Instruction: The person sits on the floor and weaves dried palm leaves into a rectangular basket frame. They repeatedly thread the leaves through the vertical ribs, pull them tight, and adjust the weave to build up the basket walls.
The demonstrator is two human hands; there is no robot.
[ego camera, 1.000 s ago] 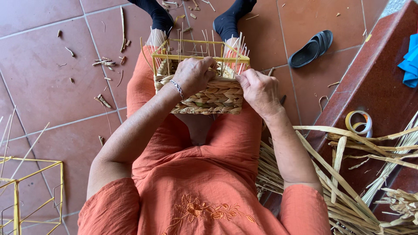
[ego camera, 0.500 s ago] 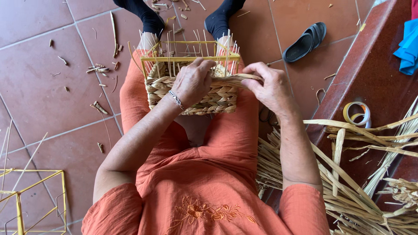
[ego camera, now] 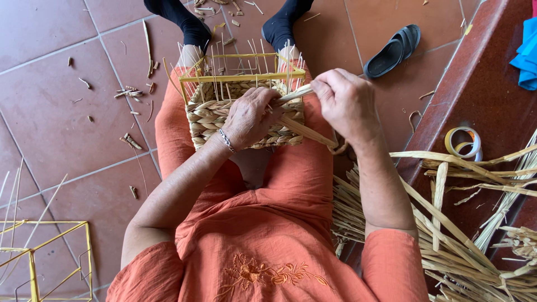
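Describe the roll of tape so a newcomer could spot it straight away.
Start at the dark red step on the right of the tiled floor. The roll of tape lies flat on it, just above the heap of straw strips. It is the only round, hollow ring there, pale yellow and white among long flat strips.

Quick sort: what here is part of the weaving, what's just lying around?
In use: half-woven basket on its yellow wire frame; straw strand pulled by the right hand; left hand pressing the weave; straw pile.

Lying about: black sandal; tape rolls; blue cloth; spare wire frame; floor scraps.
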